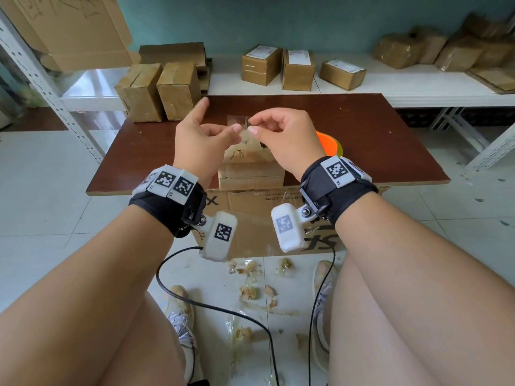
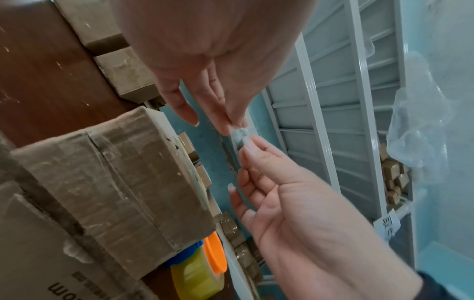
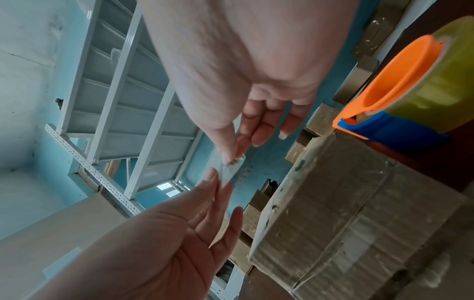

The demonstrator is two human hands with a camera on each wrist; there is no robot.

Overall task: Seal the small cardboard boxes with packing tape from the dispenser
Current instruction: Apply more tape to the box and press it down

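Nearest, above the brown board's point(image 1: 362, 140) front edge, both hands are raised over a small cardboard box point(image 1: 250, 174) that stands at that edge. The right hand point(image 1: 281, 135) pinches a clear scrap of tape point(image 1: 237, 121) between thumb and forefinger, other fingers curled. The left hand point(image 1: 200, 135) touches the scrap's other end with thumb and fingertips, forefinger pointing up, loosely spread. Just right of the box sits the orange tape dispenser point(image 1: 330, 144). Beyond it the board lies bare to its far edge; two boxes point(image 1: 158, 90) stand at the far left corner, more boxes point(image 1: 301, 68) on the white shelf behind.
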